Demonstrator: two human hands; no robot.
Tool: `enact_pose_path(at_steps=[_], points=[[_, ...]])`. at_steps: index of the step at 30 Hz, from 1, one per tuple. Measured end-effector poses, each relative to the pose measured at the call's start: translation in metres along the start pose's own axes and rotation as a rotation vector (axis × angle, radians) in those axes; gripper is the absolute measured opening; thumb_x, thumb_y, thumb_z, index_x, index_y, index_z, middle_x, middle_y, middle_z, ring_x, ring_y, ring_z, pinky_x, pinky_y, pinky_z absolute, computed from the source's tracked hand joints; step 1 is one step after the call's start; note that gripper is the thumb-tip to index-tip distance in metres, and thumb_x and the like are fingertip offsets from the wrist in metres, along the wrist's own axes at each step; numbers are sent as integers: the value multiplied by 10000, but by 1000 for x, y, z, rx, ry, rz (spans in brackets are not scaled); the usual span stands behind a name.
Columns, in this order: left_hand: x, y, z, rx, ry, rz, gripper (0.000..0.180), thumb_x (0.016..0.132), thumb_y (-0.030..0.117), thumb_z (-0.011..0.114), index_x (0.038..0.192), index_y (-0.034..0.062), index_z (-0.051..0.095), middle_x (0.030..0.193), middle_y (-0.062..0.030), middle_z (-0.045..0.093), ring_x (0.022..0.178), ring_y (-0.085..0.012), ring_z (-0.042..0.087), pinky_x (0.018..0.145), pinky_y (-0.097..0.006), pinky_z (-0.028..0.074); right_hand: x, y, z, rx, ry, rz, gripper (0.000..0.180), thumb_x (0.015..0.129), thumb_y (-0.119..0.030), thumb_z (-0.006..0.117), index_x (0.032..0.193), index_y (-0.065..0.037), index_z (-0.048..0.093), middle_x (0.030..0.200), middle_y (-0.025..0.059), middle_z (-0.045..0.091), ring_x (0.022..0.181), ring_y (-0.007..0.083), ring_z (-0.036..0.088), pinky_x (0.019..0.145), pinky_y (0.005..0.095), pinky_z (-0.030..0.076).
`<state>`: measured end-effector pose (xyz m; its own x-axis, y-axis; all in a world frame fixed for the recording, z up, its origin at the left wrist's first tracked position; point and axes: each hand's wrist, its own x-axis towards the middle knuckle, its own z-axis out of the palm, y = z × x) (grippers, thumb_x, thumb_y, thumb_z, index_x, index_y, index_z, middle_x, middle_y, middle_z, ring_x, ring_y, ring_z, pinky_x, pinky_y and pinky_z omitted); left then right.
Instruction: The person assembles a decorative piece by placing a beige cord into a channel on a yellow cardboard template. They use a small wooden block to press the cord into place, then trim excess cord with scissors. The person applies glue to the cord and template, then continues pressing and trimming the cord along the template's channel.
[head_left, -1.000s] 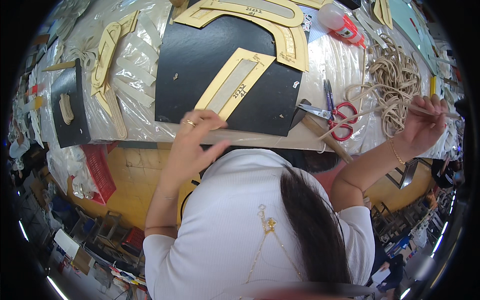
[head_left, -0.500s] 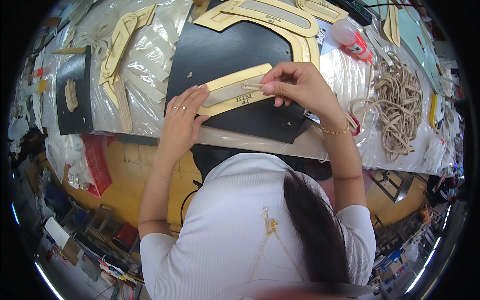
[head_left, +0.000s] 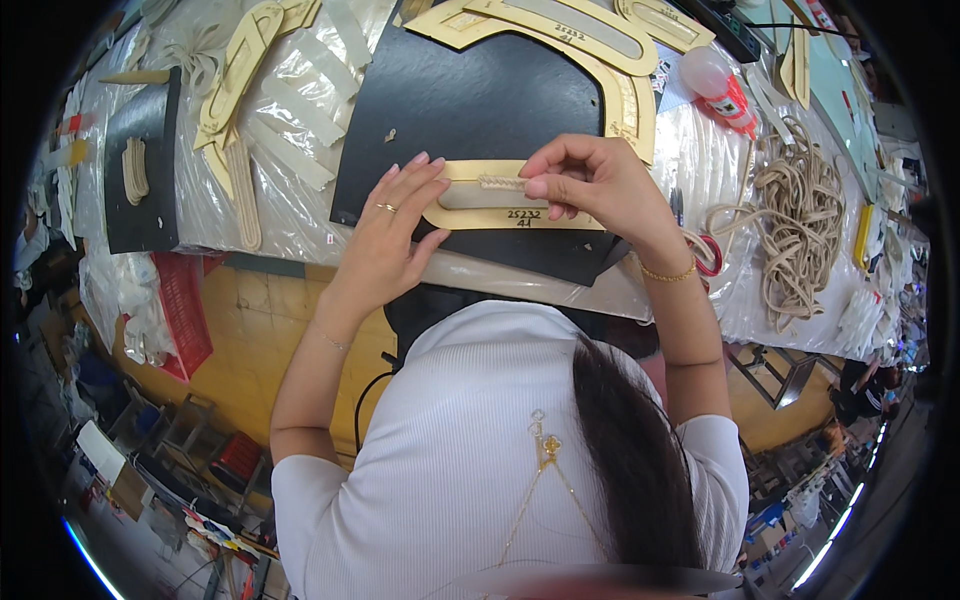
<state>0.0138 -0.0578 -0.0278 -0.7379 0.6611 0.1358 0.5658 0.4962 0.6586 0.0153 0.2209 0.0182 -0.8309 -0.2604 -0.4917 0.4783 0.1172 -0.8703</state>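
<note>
A pale yellow template (head_left: pixel 480 217) with a long rounded slot lies nearly level on the black board (head_left: pixel 470 110). Inside the slot shows a light grey strip (head_left: pixel 462 195). My left hand (head_left: pixel 390 230) rests on the template's left end, fingers stretched out and thumb apart by the lower edge. Between thumb and fingertips, my right hand (head_left: pixel 600 190) pinches the right end of a short beige braided cord (head_left: pixel 500 182), which lies along the strip. Part of that cord and the template's right end are hidden by my right hand.
More yellow templates (head_left: pixel 590 50) lie at the board's far edge and at left (head_left: pixel 238 80). A clear bottle with a red label (head_left: pixel 720 90), red-handled scissors (head_left: pixel 708 255) and a heap of beige cord (head_left: pixel 795 215) are to the right. A red basket (head_left: pixel 182 315) is at lower left.
The template has turned from a slant to nearly level. My left hand's fingers have straightened over its left end. My right hand keeps its pinch on the braided cord.
</note>
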Motion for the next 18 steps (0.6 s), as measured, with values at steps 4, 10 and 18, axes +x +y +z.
enact_pose_path(at_steps=[4, 10, 18], points=[[4, 10, 1, -147, 156, -53, 610, 771, 100, 827, 1324, 61, 573, 1393, -111, 548, 1340, -319, 487, 1109, -430, 408, -2, 0, 4, 43, -31, -59, 218, 897, -154, 779, 1020, 12, 706, 808, 10, 687, 672, 48, 643, 597, 180, 502], [20, 36, 3, -416, 275, -149, 538, 710, 121, 880, 1213, 86, 692, 1322, -86, 581, 1201, -265, 541, 1019, -383, 452, -11, -5, 8, 104, -41, -37, 199, 889, -110, 780, 1023, 21, 713, 815, 22, 700, 676, 55, 649, 608, 188, 520], [31, 50, 3, -539, 296, -129, 378, 719, 112, 879, 1072, 79, 746, 1270, -86, 605, 1127, -224, 557, 955, -338, 452, -31, -16, 14, 164, 3, -79, 176, 874, -81, 783, 1007, 19, 724, 822, 30, 715, 667, 55, 653, 598, 186, 527]])
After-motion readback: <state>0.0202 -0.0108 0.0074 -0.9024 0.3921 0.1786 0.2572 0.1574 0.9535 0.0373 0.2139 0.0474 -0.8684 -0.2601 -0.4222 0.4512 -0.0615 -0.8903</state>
